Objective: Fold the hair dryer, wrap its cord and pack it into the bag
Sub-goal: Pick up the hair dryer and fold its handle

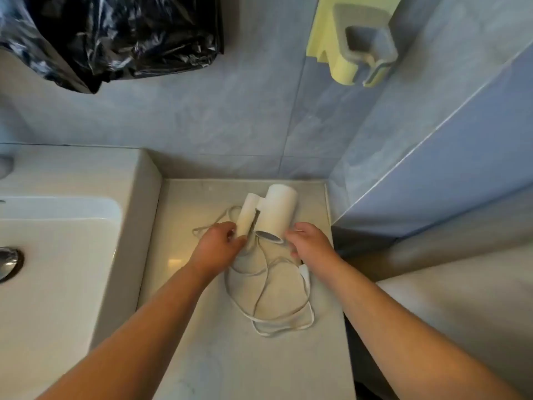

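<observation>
Dryer [275, 212] folded on counter [202, 356] | L grip [217, 245] clamped on handle | R grip [310, 243] unclear | cord [277, 319] loose

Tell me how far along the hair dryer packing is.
Done: the hair dryer looks folded, its handle lying alongside the barrel on the counter. In hand: the left hand is at the handle's end and the right hand is beside the barrel's mouth. Left: the cord lies in loose loops, unwrapped, and nothing is packed; whether the black plastic bag is the intended one is unclear.
</observation>
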A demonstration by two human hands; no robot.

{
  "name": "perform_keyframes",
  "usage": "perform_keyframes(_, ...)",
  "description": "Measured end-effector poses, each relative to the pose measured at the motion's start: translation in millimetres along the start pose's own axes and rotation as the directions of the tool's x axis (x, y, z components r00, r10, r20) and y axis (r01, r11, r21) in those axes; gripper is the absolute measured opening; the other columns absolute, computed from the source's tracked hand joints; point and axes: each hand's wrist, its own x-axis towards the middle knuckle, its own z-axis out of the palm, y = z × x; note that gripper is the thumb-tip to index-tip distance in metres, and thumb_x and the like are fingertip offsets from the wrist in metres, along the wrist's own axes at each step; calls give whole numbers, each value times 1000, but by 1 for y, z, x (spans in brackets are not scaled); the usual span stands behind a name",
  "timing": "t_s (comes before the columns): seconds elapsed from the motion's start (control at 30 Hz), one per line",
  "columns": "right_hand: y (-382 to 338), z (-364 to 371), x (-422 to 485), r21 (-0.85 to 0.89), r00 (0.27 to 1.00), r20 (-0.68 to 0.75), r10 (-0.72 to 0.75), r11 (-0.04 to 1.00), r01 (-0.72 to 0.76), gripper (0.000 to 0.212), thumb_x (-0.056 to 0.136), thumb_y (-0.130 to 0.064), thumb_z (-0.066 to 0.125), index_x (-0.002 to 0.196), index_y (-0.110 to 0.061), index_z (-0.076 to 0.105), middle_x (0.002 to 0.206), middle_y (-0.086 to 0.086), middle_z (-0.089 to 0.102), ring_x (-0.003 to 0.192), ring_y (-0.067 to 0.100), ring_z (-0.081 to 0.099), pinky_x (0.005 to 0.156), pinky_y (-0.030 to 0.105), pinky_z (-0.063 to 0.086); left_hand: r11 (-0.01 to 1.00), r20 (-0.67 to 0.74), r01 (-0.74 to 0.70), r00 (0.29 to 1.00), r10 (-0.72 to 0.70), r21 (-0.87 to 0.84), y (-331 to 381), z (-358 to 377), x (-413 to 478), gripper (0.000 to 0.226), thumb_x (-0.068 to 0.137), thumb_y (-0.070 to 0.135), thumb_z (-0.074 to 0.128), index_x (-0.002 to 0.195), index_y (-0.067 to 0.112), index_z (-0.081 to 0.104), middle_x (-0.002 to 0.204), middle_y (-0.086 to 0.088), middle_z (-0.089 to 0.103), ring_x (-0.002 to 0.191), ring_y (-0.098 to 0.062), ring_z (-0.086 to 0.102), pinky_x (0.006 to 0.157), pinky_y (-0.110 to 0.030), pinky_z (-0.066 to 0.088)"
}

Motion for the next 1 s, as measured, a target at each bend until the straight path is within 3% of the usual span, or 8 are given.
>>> perform_keyframes(0.1,-9,9,13,53,1000,-6,25,998,-24,21,81,-35,61,91,-17,64,81,1,64,75,16,62,78,37,55,997,-6,31,1000,-31,72,1,4,15,27,85,32,67,103,12,65,95,-7,67,83,-24,64,76,-37,54)
perform_keyframes(0.2,-11,18,21,73,997,-40,67,995,-64,38,76,-40,66,105,-15,61,93,0,67,86,17,65,85,40,58,990,18,42,999,-45,138,-1,7,22,34,79,35,72,102,12,64,96,-8,66,84,-25,62,73,-35,52)
perform_keyframes(0.33,-14,28,23,106,992,-108,66,993,-55,57,62,-48,73,105,-13,62,98,2,69,90,20,67,85,44,58,981,11,25,1000,-28,191,-3,9,24,34,75,35,72,101,14,65,98,-8,63,83,-24,61,67,-30,46)
perform_keyframes(0.4,-14,31,22,161,987,-134,94,984,-72,66,52,-51,74,104,-11,64,99,5,71,88,21,69,84,45,59,986,-10,25,1000,-23,163,-1,11,22,35,76,31,70,105,12,63,102,-10,62,87,-26,61,74,-32,50)
perform_keyframes(0.53,-13,30,8,280,988,-94,121,956,-90,44,71,-32,75,106,-9,64,104,8,70,93,22,68,86,44,58,993,-65,20,998,-12,115,7,5,7,43,79,27,70,118,13,60,112,-8,58,96,-25,59,85,-33,51)
perform_keyframes(0.73,-23,12,-37,320,993,-117,-30,945,66,42,76,-26,76,114,-18,61,107,1,68,98,18,67,86,39,58,998,-186,-51,981,54,21,36,-18,-43,58,79,34,72,132,20,52,117,0,55,100,-19,58,89,-33,53)
perform_keyframes(0.87,-30,-4,-85,350,986,-63,-152,922,164,45,74,-26,78,115,-22,61,110,0,69,101,18,68,87,38,58,987,-241,-146,962,128,-60,54,-35,-82,40,87,38,62,122,19,59,104,0,56,89,-13,54,74,-28,45)
perform_keyframes(1.0,-29,-13,-132,344,971,-17,-238,911,229,50,71,-28,78,117,-24,59,113,0,69,103,20,68,89,41,57,942,-207,-151,974,90,-299,75,-44,-129,23,95,35,55,111,19,53,94,-2,60,75,-15,58,60,-29,48)
